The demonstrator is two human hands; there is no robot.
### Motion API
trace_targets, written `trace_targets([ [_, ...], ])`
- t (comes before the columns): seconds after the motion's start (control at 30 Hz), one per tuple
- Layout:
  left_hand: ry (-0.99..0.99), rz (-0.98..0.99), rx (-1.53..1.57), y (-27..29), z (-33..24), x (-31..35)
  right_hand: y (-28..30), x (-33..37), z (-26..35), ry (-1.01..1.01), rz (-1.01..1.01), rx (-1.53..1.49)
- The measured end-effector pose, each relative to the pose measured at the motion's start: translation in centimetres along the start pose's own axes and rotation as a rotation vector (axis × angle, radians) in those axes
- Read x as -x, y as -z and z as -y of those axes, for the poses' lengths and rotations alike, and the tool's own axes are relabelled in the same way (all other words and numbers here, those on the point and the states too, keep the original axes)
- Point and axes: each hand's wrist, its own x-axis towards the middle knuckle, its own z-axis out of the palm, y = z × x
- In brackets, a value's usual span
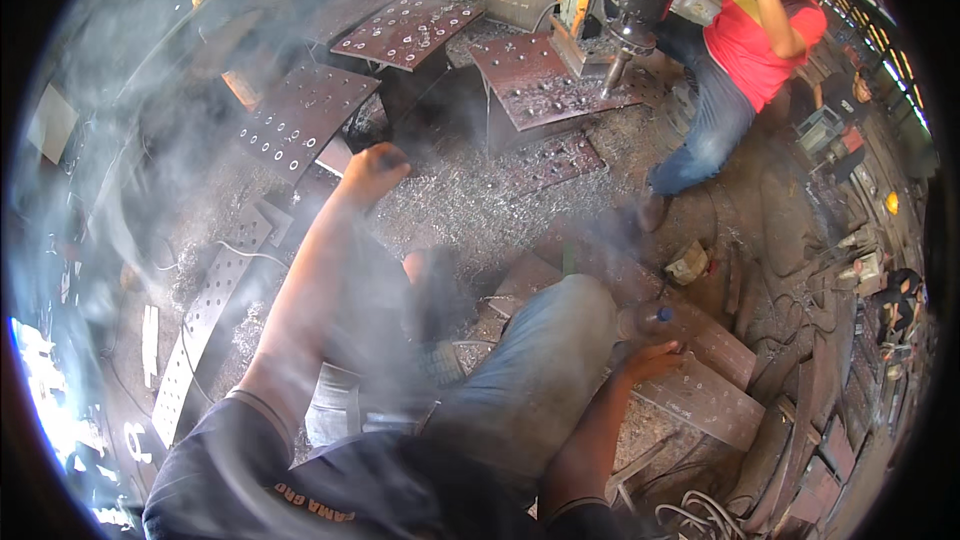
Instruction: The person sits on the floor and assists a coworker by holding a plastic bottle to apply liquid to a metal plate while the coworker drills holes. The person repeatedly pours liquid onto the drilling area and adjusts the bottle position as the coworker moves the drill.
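Note:
My left hand (pixel 376 172) reaches forward with its fingers curled closed, beside the near corner of a drilled brown steel plate (pixel 308 112). Whatever it may hold is hidden. Low at my right side, my right hand (pixel 652 362) has its fingers stretched out, just below a clear bottle with a blue cap (pixel 664 315) and above flat steel plates (pixel 705 402). No grip on the bottle shows. Between my hands my bent knee (pixel 585 305) is raised. Smoke drifts over my left arm and blurs what lies around it.
Ahead, a drilling machine (pixel 632 15) stands over a perforated plate (pixel 540 75), with a co-worker in a red shirt (pixel 755 40) beside it. Metal shavings (pixel 450 205) cover the floor. A long perforated strip (pixel 205 340) lies left, near a cable; bright light glares at far left.

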Motion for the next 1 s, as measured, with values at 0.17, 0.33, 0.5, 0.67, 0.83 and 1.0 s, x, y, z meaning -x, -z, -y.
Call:
trace_targets([
  [0.17,-0.24,0.006,0.11,0.3,-4.0,1.2,-1.0,2.9,-2.3,-0.02,0.142,-0.069],
  [0.33,-0.292,0.039,-0.069,0.5,-3.1,1.9,-3.6,4.3,-5.0,-0.128,0.539,0.08],
  [0.5,-0.282,0.062,-0.186,0.8,-0.6,2.9,-5.6,4.9,-4.1,-0.174,0.783,-0.31],
  [0.67,-0.28,0.111,-0.228,0.4,-1.8,1.9,-6.9,2.3,-7.8,-0.117,0.691,-0.387],
  [0.83,-0.287,0.152,-0.207,0.5,-1.3,1.1,-8.4,0.0,-4.5,-0.675,0.657,-0.639],
  [1.0,-0.196,0.239,-0.125,-0.5,-1.3,1.6,-5.3,-3.3,8.0,-0.766,0.945,-0.951],
])
